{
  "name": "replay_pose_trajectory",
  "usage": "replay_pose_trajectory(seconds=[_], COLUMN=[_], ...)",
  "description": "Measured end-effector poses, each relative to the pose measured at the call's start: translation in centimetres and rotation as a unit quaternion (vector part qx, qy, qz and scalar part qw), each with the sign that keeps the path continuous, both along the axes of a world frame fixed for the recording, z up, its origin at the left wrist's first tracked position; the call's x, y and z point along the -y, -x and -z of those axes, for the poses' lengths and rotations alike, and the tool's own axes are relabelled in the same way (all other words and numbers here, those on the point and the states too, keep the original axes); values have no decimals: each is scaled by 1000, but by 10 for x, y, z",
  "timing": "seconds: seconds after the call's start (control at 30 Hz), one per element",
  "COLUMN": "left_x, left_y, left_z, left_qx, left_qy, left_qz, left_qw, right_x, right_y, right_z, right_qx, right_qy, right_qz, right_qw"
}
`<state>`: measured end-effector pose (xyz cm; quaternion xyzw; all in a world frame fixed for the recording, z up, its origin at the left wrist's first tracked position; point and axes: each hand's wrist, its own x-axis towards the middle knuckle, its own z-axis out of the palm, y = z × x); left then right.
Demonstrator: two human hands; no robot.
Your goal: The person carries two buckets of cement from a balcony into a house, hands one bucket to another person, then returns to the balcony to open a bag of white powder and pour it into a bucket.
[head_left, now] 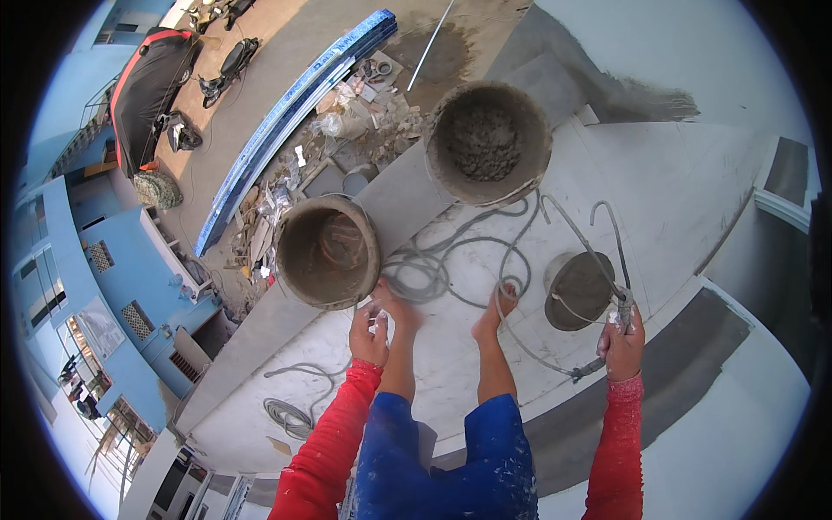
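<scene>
At the near side of a mud-coated bucket [292,279], my left hand [369,336] has its fingers curled, apparently round the bucket's thin wire handle. Inside, this bucket shows only a smeared grey-brown coating. My right hand [622,345] is closed round the shank of a metal double hook [604,227], whose two bent prongs point away from me. A grey rope [542,357] is tied to the hook's lower end and runs back to loose coils between my feet. Just left of the hook stands a smaller bucket [579,290] of smooth grey mortar, its handle lying near my right hand.
A large bucket [438,173] of lumpy grey mortar stands ahead by the low wall [403,195]. Another rope coil [290,416] lies at the left. Far below are rubble [347,130], long blue-wrapped lengths [286,117], a covered vehicle [143,95] and motorbikes.
</scene>
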<state>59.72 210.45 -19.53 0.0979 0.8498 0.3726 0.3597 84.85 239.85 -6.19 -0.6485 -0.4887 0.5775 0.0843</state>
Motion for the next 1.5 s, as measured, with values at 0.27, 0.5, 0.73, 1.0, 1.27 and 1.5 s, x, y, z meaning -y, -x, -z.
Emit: replay_pose_trajectory(seconds=[0.27, 0.5, 0.73, 1.0, 1.27, 1.5], left_x=[-68, -67, 34, 121, 96, 112], left_y=[51, 67, 104, 157, 123, 93], left_z=[34, 28, 44, 93, 81, 86], left_qx=[296, 353, -130, 244, 251, 217], left_qy=[-135, -177, -126, -87, -21, -68], left_qz=[-145, -148, -214, -458, -368, -406], left_qw=[934, 907, 960, 851, 895, 885], right_x=[-2, 19, 45, 102, 91, 85], right_y=[89, 145, 163, 147, 199, 247], right_z=[-32, 54, 117, 138, 75, 71], right_qx=[-9, -127, -209, -237, -253, -240], right_qy=[-83, -18, 91, 182, 206, 234], right_qz=[-215, -122, 47, 129, 246, 315], right_qw=[973, 984, 973, 945, 913, 888])
